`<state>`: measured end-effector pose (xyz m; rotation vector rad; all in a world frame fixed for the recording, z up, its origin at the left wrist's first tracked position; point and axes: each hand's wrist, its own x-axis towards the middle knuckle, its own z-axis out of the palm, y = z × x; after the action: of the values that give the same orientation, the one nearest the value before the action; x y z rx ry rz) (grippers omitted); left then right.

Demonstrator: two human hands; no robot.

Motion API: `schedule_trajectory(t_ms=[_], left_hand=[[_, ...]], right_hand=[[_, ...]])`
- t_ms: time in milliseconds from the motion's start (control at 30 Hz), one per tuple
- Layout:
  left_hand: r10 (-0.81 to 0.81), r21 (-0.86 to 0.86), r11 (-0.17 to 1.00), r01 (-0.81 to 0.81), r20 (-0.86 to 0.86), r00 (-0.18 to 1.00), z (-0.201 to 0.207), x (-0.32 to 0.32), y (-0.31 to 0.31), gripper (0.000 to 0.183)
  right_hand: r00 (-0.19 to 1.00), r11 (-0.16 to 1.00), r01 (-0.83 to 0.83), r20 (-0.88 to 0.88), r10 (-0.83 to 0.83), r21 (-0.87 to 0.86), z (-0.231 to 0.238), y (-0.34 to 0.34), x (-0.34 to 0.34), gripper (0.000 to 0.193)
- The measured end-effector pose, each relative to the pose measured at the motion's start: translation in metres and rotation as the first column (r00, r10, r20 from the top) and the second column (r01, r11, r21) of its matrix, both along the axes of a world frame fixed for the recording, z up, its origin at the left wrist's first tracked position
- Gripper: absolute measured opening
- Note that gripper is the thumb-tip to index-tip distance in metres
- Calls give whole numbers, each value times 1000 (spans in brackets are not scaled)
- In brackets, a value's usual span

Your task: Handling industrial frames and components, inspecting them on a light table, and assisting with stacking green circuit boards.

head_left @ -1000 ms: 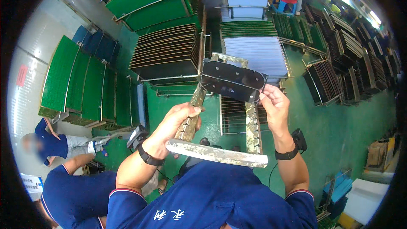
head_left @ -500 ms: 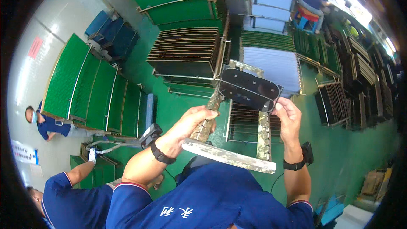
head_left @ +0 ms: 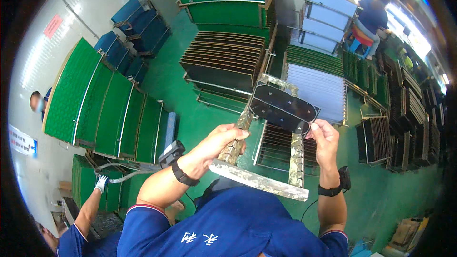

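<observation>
My left hand (head_left: 224,142) is closed round the left bar of a worn, blotchy metal frame (head_left: 259,181), a rectangle with notched side bars. A thin black panel (head_left: 284,108) with rounded outlines and small pale squares lies across the frame's far part, spanning both side bars. At the panel's right corner, my right hand (head_left: 325,135) pinches its edge between thumb and fingers. The panel's left edge sits near the left bar, just beyond my left thumb; whether it rests in a notch I cannot tell. A dark strap with a small device is on each wrist.
Racks of green panels (head_left: 81,100) stand at the left, dark panels (head_left: 219,71) ahead and pale blue panels (head_left: 316,90) beyond the frame. More dark racks (head_left: 373,138) are at the right. A co-worker's gloved hand (head_left: 101,183) touches a cart handle at lower left; another person (head_left: 373,16) sits far right.
The view has turned, so the racks ahead appear farther right. My hands keep their grips on frame and panel. At lower left the co-worker has shifted toward the picture's edge.
</observation>
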<state>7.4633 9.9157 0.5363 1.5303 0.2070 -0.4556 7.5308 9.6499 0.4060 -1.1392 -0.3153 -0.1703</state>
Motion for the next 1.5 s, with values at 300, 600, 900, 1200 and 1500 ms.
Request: schedule_trajectory(t_ms=[300,600,900,1200,1500], left_hand=[[18,8,1000,-18,-15,1000,3,1,1,36],[-8,48,999,10,-36,999,2,4,0,36],[43,44,998,-37,-137,990,-4,0,4,36],[-15,-39,999,9,-158,987,9,8,-2,31],[-205,-62,978,201,-59,977,-26,16,7,39]], right_hand=[[997,996,-13,70,19,-85,5,-1,5,14],[989,987,148,-17,-148,55,39,-31,3,13],[981,982,186,-57,-185,23,86,-77,-24,10],[955,967,249,-179,-235,61,85,-103,-59,12],[762,833,540,-351,-544,-120,77,-97,-182,15]])
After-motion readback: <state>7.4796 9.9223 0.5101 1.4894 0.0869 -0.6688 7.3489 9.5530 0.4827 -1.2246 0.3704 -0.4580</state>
